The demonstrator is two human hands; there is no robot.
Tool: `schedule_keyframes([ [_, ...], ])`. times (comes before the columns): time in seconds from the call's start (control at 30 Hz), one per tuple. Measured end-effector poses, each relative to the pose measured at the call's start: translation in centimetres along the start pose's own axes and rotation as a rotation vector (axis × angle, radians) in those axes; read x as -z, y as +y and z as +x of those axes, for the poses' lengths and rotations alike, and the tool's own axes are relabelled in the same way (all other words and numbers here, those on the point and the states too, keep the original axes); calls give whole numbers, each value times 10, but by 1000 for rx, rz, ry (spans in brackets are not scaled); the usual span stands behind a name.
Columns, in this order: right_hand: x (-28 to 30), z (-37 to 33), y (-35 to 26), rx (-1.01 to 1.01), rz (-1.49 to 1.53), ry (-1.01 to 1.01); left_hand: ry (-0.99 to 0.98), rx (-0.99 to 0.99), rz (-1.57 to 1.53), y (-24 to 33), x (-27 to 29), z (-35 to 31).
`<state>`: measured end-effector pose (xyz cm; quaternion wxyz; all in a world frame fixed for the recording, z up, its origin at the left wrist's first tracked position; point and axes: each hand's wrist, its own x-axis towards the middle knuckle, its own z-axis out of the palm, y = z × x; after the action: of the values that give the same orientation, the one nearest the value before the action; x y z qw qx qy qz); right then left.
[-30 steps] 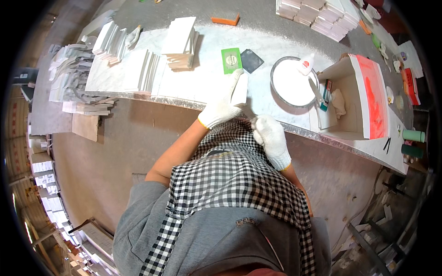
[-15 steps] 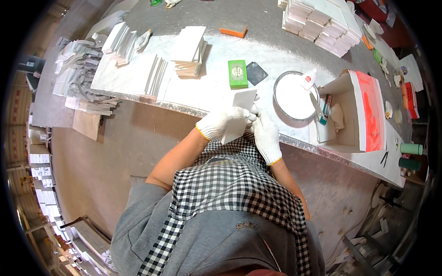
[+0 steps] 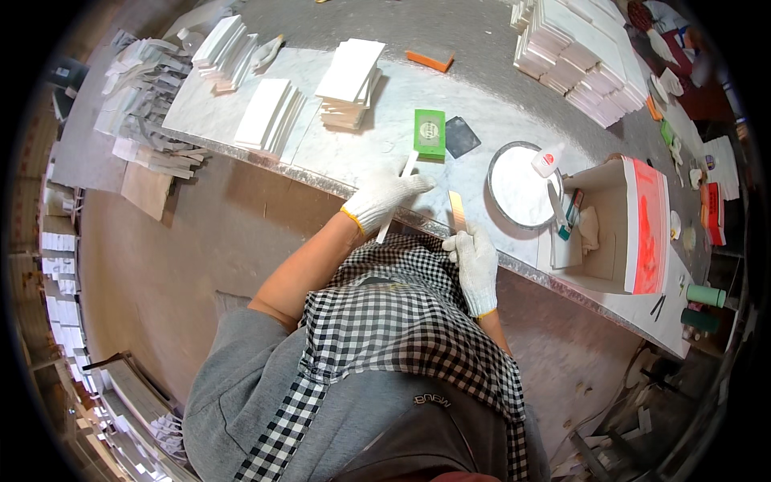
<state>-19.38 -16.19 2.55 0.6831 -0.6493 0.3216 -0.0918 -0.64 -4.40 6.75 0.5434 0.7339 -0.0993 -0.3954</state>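
Note:
My left hand (image 3: 384, 198), in a white knit glove, is closed round a thin white tile (image 3: 409, 164). The tile is turned nearly edge-on, its ends showing above and below the glove. In my right hand (image 3: 477, 269), gloved the same way, a short flat strip (image 3: 457, 210), tan and yellowish, is pinched and points up over the bench edge. What kind of tool the strip is, I cannot make out. Strip and tile are apart. Just beyond my hands lie a green box (image 3: 430, 135) and a dark square sheet (image 3: 462, 137).
Stacks of white tiles (image 3: 351, 72) stand on the bench (image 3: 305, 149) at left, with a bigger stack (image 3: 574, 64) far right. A round tub of white material (image 3: 514, 189) holds a small bottle (image 3: 548, 159). An open carton (image 3: 614, 225) sits right; an orange block (image 3: 430, 61) lies farther back.
My hands have drawn apart: the right one has come away from the tile and toward me, with the strip now showing. The tile has turned from face-on to nearly edge-on.

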Motion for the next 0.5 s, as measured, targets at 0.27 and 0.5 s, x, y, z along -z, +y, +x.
schedule_keyframes([
  [0.27,-18,9,-34,53,-278,11,-25,-14,76,-1,0,-2],
  [0.5,-18,29,-19,30,-165,-44,210,-195,534,-12,9,-4],
])
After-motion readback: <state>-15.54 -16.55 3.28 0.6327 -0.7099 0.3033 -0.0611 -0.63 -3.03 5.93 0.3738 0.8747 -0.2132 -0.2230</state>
